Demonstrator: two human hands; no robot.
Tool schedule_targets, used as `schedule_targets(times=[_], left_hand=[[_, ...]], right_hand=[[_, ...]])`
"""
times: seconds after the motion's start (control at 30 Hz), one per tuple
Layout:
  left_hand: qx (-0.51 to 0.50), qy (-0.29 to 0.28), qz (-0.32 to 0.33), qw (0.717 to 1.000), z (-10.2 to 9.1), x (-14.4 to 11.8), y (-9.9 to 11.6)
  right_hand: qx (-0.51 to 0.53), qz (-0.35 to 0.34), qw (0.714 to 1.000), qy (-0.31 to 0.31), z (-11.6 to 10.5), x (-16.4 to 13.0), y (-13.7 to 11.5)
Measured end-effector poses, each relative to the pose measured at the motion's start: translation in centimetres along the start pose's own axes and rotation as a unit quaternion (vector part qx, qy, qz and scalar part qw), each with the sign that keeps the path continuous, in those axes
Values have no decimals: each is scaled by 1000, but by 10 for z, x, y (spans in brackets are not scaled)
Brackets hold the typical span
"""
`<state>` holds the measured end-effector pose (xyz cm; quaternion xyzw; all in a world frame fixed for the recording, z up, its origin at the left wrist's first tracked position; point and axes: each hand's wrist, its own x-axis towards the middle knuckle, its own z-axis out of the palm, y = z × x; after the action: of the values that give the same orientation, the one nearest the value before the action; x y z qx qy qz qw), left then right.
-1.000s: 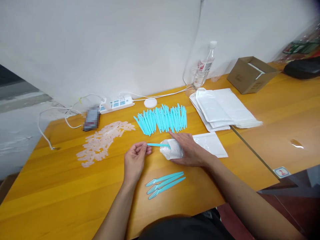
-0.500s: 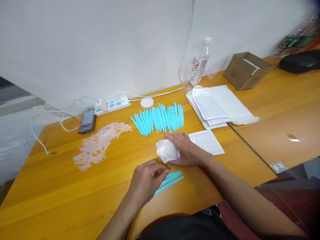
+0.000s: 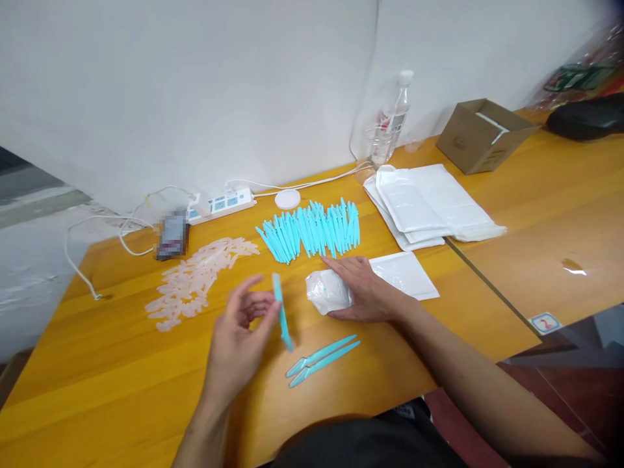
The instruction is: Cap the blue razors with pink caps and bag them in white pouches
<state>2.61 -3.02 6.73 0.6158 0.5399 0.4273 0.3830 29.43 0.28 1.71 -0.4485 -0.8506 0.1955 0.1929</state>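
Turquoise plastic tool (image 3: 282, 311) is pinched in the left hand (image 3: 238, 338), fingers (image 3: 260, 325) clamped on it, lifted clear of the surface (image 3: 121, 383) and near-upright, probably so it can be turned end-on. Right hand (image 3: 363, 289) lies flat with fingers together, pressing on a crumpled white pouch (image 3: 326, 291), which looks pinned to keep its mouth steady. Two more turquoise tools (image 3: 322, 358) lie side by side just beside the near edge, within easy reach. Fanned row of turquoise tools (image 3: 312, 229) sits behind the pouch, pale pink caps (image 3: 195, 281) in a loose heap to the left, flat white pouches (image 3: 429, 205) stacked to the right.
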Motion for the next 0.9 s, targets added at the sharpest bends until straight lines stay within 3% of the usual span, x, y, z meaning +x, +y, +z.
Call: schedule_targets(times=[0.07,0.17,0.27,0.37,0.47,0.53,0.67,0.73,0.83,0.9], left_hand=[[-68,89,-39,993,-6,9,-4],[-88,115,-91,985,-3,17,-18],[-91,59,-141,984,11,16,-33],[-97,-22,-160,982,39,15,-37],[14,-144,-75,987,73,19,-31],[99,-168,4,981,85,22,-25],[221,-137,79,963,68,10,-15],[254,-126,64,957,54,-6,-13],[285,-245,55,925,48,-27,-11],[303,-276,62,910,54,-32,-10]], right_hand=[[2,-3,1000,0,1,0,0],[4,-8,1000,5,1,0,0],[6,-6,1000,4,0,0,-1],[9,-12,1000,4,1,1,-2],[15,-30,999,9,2,1,-4],[17,-33,999,10,2,2,-5],[18,-31,999,19,2,1,-3],[15,-42,999,17,3,1,-1],[11,-50,999,13,4,0,2],[10,-48,999,13,5,0,2]])
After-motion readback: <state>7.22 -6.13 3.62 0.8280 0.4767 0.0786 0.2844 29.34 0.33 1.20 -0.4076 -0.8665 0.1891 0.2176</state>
